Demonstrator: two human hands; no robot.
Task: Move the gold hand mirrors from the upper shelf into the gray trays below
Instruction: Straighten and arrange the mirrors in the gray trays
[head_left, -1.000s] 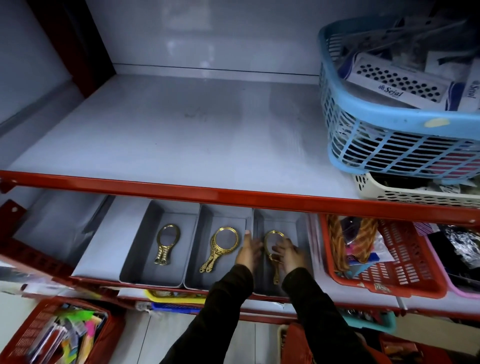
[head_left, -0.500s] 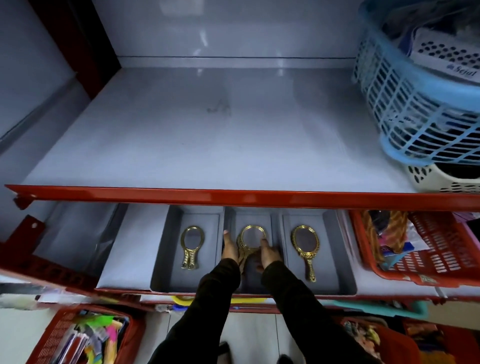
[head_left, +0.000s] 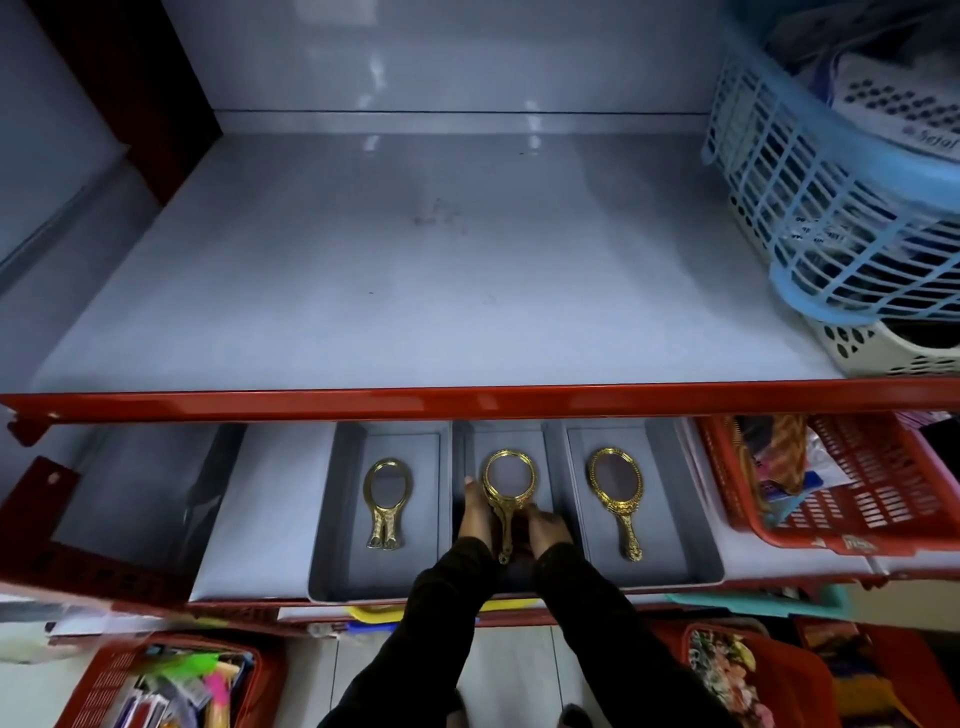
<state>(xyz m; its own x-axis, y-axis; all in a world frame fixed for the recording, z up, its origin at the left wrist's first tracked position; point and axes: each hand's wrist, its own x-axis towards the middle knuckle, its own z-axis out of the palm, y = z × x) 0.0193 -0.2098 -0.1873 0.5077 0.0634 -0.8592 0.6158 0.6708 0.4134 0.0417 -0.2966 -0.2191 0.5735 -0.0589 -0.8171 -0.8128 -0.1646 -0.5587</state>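
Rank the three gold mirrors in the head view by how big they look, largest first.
1. Right mirror, the longest overall.
2. Middle mirror; both hands, left hand and right hand, hide part of its handle, so second place is unsure.
3. Left mirror, clearly smallest.

A white packet (head_left: 906, 111) in the blue basket (head_left: 831, 218) reads "Sejal".
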